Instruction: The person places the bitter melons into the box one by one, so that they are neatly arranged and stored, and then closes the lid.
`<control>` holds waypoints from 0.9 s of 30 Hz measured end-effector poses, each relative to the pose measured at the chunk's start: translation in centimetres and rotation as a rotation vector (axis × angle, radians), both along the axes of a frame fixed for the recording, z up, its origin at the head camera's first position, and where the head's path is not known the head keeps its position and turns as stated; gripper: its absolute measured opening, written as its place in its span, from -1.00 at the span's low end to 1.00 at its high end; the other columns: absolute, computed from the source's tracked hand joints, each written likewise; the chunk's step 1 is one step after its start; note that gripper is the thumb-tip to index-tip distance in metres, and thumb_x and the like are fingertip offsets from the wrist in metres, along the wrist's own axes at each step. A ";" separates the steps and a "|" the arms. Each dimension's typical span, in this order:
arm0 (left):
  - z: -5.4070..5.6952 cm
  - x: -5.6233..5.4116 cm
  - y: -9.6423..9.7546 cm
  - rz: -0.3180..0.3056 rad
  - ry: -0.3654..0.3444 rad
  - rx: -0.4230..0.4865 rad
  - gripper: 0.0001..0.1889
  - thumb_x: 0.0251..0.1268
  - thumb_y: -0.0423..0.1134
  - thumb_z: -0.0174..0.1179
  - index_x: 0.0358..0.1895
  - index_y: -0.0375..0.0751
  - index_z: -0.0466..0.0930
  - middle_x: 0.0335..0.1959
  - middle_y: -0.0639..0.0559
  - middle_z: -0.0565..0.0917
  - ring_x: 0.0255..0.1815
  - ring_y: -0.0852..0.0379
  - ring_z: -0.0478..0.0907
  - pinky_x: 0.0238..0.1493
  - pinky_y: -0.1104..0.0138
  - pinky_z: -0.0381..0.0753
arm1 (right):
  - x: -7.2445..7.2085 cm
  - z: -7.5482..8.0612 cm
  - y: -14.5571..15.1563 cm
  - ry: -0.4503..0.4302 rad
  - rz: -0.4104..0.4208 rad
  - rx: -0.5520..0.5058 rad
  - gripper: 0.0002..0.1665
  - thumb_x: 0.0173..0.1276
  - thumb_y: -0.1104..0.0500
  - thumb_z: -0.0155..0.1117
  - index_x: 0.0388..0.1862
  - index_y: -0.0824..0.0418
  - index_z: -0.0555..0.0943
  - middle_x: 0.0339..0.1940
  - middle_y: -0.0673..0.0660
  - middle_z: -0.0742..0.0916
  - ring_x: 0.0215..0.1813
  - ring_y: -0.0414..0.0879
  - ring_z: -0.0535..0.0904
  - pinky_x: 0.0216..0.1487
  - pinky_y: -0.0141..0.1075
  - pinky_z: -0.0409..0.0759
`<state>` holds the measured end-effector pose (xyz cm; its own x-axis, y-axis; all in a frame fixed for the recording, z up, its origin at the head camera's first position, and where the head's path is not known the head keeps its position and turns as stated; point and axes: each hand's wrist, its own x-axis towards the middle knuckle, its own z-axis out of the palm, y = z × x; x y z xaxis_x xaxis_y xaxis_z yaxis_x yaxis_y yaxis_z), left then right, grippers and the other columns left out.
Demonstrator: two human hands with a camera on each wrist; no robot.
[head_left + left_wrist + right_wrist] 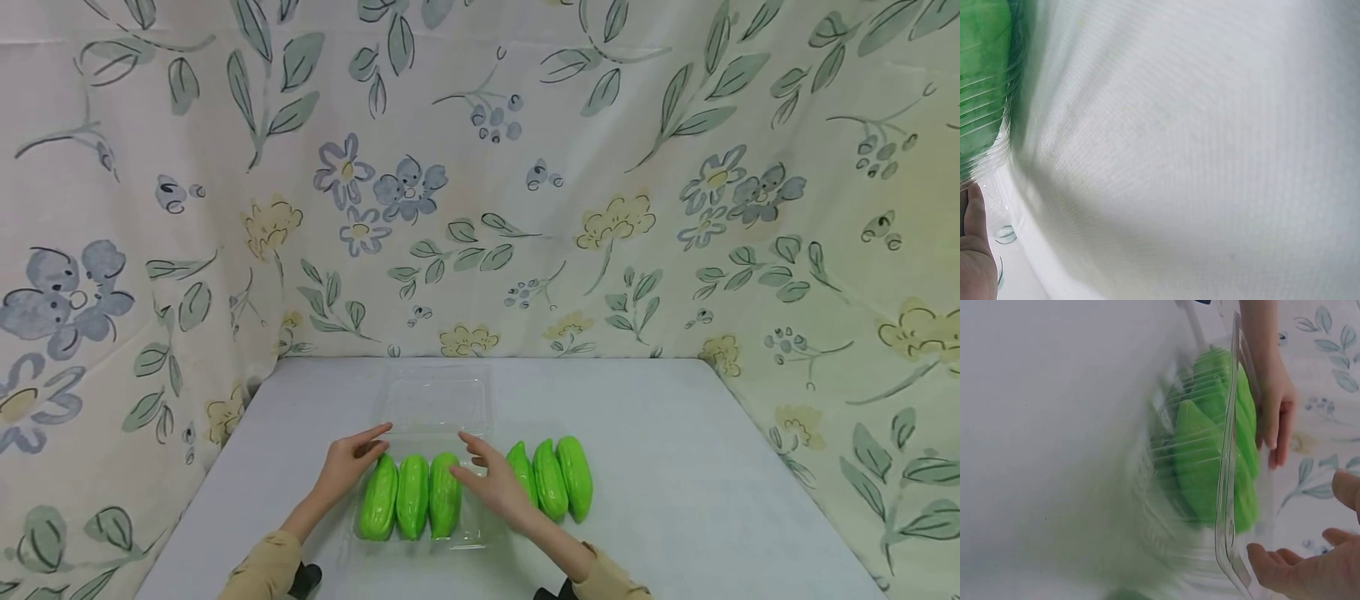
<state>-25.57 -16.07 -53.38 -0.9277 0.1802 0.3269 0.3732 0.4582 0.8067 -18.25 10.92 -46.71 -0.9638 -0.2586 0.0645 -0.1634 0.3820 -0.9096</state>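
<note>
Green gourds (413,497) — three in clear tray (476,527) | between left fingers (371,433) and right fingers (474,443) | both relaxed, released

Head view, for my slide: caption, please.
Left hand and right hand at a clear plastic container holding three glossy elongated green pieces; three more beside it.

Free passage over table (712,467), right side; three loose green vegetables (551,481) obstruct low approach to clear container (473,527) from right
</note>
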 end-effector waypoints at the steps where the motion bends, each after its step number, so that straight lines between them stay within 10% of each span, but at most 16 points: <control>1: 0.0 0.0 0.0 -0.001 0.000 0.004 -0.63 0.28 -0.27 0.21 0.16 -0.19 0.57 0.08 -0.12 0.65 -0.06 0.06 0.69 -0.12 0.56 0.58 | 0.0 0.1 0.1 0.001 0.001 0.002 -0.31 0.37 0.02 0.21 0.41 0.19 0.29 0.33 0.42 0.43 0.27 0.40 0.38 0.05 0.11 0.56; 27: 0.3 0.1 0.0 -0.001 -0.017 -0.005 -0.62 0.28 -0.30 0.22 0.17 -0.19 0.56 0.03 -0.17 0.67 -0.09 0.12 0.70 -0.16 0.53 0.59 | 0.2 1.2 3.3 0.008 -0.099 0.092 -0.30 0.35 0.00 0.23 0.40 0.16 0.31 0.30 0.38 0.47 0.23 0.35 0.44 0.08 0.09 0.56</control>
<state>-25.45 -16.10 -53.13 -0.9329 0.1825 0.3104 0.3600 0.4624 0.8103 -18.02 14.21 -45.55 -0.9844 -0.1677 0.0529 -0.1282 0.4785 -0.8687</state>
